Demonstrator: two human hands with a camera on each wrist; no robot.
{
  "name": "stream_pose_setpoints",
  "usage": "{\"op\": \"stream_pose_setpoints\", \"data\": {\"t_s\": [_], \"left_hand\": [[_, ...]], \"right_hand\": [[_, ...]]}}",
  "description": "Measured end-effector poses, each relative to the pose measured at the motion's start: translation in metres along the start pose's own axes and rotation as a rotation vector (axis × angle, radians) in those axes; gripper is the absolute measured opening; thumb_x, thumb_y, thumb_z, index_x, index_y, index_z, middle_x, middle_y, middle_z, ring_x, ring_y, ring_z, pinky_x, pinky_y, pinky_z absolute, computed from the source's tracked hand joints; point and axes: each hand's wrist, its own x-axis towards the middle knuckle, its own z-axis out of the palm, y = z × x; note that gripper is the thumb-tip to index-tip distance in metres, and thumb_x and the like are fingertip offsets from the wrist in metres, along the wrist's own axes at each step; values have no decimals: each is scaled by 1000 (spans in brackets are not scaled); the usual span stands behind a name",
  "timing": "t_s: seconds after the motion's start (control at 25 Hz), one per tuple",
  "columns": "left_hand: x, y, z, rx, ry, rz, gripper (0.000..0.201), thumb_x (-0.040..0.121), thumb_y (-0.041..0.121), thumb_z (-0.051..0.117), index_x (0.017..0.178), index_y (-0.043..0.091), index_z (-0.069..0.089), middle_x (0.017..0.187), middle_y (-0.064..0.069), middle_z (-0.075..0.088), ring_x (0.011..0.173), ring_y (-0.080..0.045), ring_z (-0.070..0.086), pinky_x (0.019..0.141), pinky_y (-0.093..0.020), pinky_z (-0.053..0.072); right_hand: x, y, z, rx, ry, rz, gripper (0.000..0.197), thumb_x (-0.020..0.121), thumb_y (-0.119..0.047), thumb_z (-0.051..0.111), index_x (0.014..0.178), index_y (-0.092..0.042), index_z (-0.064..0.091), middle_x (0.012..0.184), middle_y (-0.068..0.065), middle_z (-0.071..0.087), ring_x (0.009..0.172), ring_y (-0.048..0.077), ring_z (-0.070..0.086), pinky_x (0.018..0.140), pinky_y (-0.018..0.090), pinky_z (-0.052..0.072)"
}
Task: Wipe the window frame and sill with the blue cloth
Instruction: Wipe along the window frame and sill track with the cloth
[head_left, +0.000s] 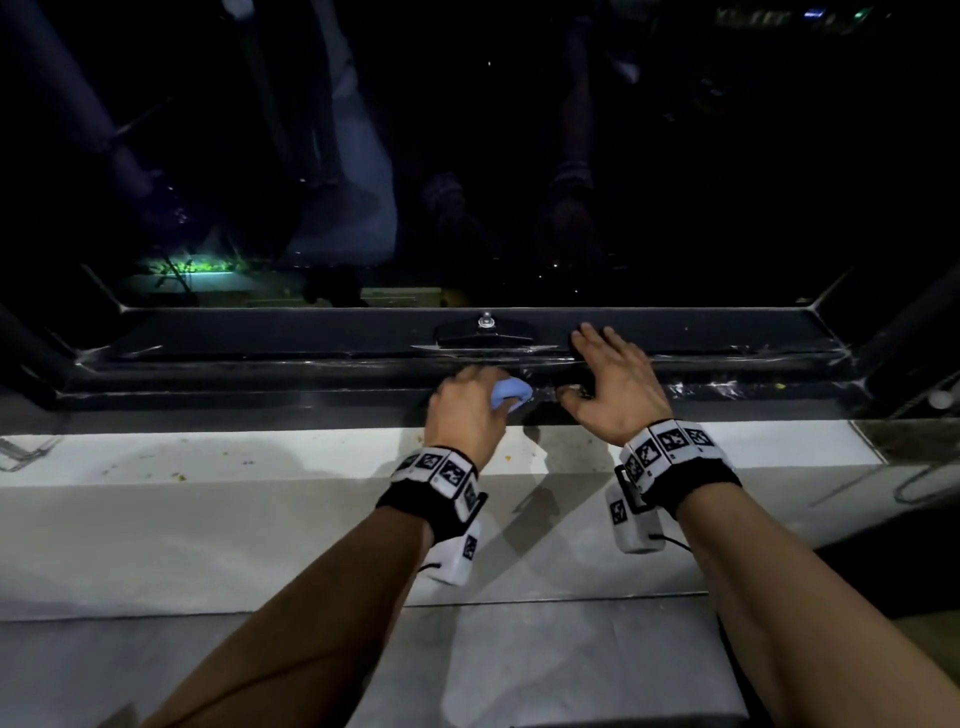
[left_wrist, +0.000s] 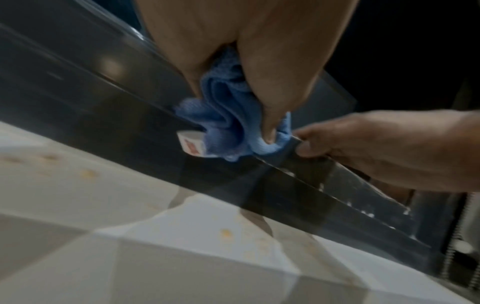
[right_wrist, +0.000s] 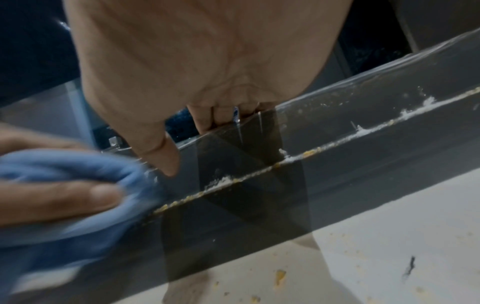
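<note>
My left hand (head_left: 467, 402) grips the bunched blue cloth (head_left: 511, 394) and presses it on the dark window frame's lower rail (head_left: 260, 387). In the left wrist view the cloth (left_wrist: 228, 121) bulges between thumb and fingers, a white label hanging from it. My right hand (head_left: 608, 382) rests open on the same rail just to the right, fingers reaching over the upper ledge, thumb near the cloth. In the right wrist view pale crumbs and dust (right_wrist: 324, 147) line the frame's groove. The white sill (head_left: 234, 457) lies below the frame with scattered crumbs.
A window latch (head_left: 485, 330) sits on the upper frame between the hands. Dark glass (head_left: 467, 156) fills the view above. The frame's corners (head_left: 831, 338) turn upward at both sides. A grey ledge (head_left: 156, 545) runs below the sill.
</note>
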Motion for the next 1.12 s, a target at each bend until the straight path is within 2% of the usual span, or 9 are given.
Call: {"op": "stream_pose_setpoints", "data": {"t_s": [0.16,0.28,0.4,0.6,0.72,0.8,0.92,1.04,1.12], "left_hand": [[14,20,-4,-107,-173,125,21,83,19,70,100,31,73,101,3,71,93,-19,66,81,-36,55],[13,-12,-22,27,-61,113,19,84,18,67,96,33,71,97,1,67,87,-19,64,75,-33,54],[5,-34,-18,115,-14,130,28,85,19,61,95,44,65,94,10,65,82,-16,63,69,-35,55],[3,12,14,130,-4,93,26,87,21,64,101,42,70,99,6,66,85,-21,63,76,-32,53],[6,31,10,-60,-159,122,22,86,16,67,98,34,72,100,10,67,91,-19,64,80,-34,55],[0,32,0,-115,-197,148,24,84,12,66,102,26,71,103,7,60,98,-21,61,81,-28,50],[-20,13,-15,-213,-90,81,30,82,17,70,110,23,60,107,1,55,91,-19,60,76,-28,48],[-48,4,-24,-545,36,-37,26,86,24,73,101,19,51,90,4,60,74,-8,60,65,-23,50],[-61,5,-21,-716,106,-106,22,87,25,72,97,21,53,85,5,63,73,-6,59,67,-26,50]], "right_hand": [[1,8,-16,96,-68,-69,79,84,-35,64,153,-20,29,161,-5,20,150,17,13,122,36,13],[-1,31,-27,84,-10,-67,77,82,-25,68,151,-19,34,159,-4,26,147,17,22,121,35,18],[-6,50,-22,-100,-38,-40,88,81,-14,68,155,-22,21,162,-4,17,149,17,13,122,37,13],[-4,59,-21,-73,-58,-89,92,79,-13,72,155,-23,20,162,-6,17,149,16,13,122,36,15],[-6,55,-26,4,-63,-79,85,78,-10,70,152,-20,30,160,-3,24,148,19,19,121,35,16],[-12,41,-30,180,42,-74,65,80,-6,64,142,-18,48,150,1,44,140,22,37,117,35,28],[-32,1,-26,476,268,-65,30,92,-20,60,122,-20,65,119,-2,64,112,17,59,99,33,46],[-58,-51,-5,986,53,67,42,93,-51,57,130,-31,55,120,-15,61,111,0,58,96,22,45],[-64,-79,12,1235,-64,174,56,83,-68,58,129,-35,51,118,-7,64,108,9,62,94,32,50]]}}
